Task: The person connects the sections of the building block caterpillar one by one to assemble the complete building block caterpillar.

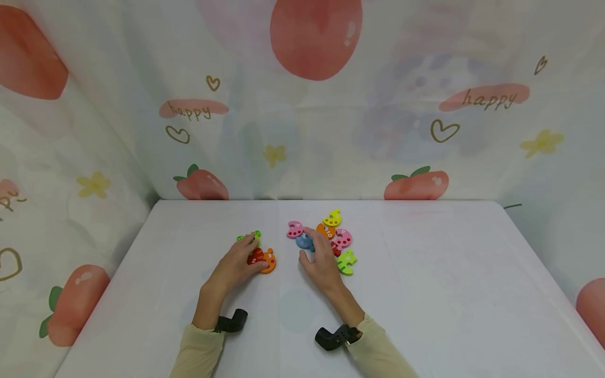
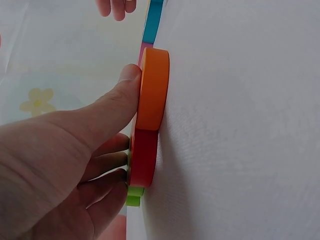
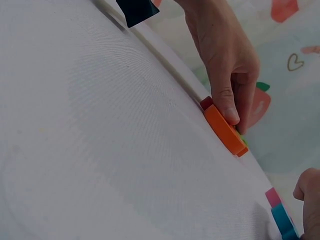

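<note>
My left hand (image 1: 235, 266) rests on a small group of flat animal-shaped wooden pieces. Its thumb touches an orange piece (image 1: 270, 261), and its extended fingers lie over a red piece (image 1: 256, 255) and a light green piece (image 1: 257, 235). The left wrist view shows the orange piece (image 2: 154, 90) against the red piece (image 2: 143, 159). To the right, my right hand (image 1: 326, 265) is at a blue piece (image 1: 303, 242), forefinger reaching over it and thumb apart on the near side. A pink piece (image 1: 295, 229) adjoins the blue one.
Right of my right hand lie a yellow piece (image 1: 333, 218), another orange piece (image 1: 326, 231), another pink piece (image 1: 343, 238), a partly covered red piece (image 1: 335, 249) and lime green pieces (image 1: 347, 260). All are on a white-covered table (image 1: 425, 294), with a patterned curtain (image 1: 302, 131) behind.
</note>
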Demonstrator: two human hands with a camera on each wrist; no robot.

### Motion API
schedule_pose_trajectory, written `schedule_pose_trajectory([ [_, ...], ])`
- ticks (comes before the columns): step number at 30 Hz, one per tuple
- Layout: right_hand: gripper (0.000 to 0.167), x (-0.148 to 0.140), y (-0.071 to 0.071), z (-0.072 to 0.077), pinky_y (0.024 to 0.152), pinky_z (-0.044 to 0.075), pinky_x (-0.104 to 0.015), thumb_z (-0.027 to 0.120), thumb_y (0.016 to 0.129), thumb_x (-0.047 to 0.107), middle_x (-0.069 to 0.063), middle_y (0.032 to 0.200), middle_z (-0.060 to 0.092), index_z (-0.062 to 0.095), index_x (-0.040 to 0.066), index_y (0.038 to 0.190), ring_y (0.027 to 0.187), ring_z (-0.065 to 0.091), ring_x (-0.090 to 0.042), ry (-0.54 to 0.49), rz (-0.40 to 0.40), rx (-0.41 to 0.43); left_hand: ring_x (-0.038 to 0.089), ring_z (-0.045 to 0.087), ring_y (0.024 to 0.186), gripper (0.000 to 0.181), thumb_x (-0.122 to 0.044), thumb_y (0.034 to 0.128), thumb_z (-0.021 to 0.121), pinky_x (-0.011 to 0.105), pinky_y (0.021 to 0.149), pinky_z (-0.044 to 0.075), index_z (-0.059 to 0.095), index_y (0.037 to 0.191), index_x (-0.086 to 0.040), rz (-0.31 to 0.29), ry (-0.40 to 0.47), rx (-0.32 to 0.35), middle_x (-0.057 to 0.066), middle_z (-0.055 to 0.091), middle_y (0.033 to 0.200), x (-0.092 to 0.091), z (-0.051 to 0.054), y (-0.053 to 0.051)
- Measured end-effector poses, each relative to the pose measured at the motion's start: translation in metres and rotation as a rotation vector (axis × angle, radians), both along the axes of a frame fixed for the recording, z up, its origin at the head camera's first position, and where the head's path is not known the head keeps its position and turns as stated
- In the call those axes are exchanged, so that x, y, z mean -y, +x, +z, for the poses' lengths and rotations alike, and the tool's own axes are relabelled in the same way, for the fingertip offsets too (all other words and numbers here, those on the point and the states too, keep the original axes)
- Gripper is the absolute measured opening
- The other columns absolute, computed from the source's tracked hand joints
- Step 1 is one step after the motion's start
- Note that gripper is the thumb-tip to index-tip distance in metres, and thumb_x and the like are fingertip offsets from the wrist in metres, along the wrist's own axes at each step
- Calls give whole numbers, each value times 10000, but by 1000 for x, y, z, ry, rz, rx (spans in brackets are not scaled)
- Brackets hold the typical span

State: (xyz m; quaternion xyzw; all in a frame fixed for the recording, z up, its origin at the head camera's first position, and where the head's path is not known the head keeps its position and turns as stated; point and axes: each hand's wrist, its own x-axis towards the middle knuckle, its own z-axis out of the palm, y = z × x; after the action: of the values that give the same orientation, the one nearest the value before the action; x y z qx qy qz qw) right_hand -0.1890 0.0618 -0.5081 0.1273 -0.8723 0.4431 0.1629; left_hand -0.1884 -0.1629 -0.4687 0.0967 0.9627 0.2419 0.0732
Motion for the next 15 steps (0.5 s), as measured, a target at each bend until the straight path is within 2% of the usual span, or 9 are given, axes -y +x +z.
schedule_pose_trajectory([
  [15, 443, 2, 2, 1, 1051, 475, -414, 680, 881, 103, -97, 1409, 531, 583, 49, 1310, 1310, 494, -257, 62, -15, 3, 351, 286, 1464, 738, -365, 851, 724, 541, 1138, 336, 436, 1451, -45, 20, -15, -3, 139, 320, 1578, 2, 2, 0],
])
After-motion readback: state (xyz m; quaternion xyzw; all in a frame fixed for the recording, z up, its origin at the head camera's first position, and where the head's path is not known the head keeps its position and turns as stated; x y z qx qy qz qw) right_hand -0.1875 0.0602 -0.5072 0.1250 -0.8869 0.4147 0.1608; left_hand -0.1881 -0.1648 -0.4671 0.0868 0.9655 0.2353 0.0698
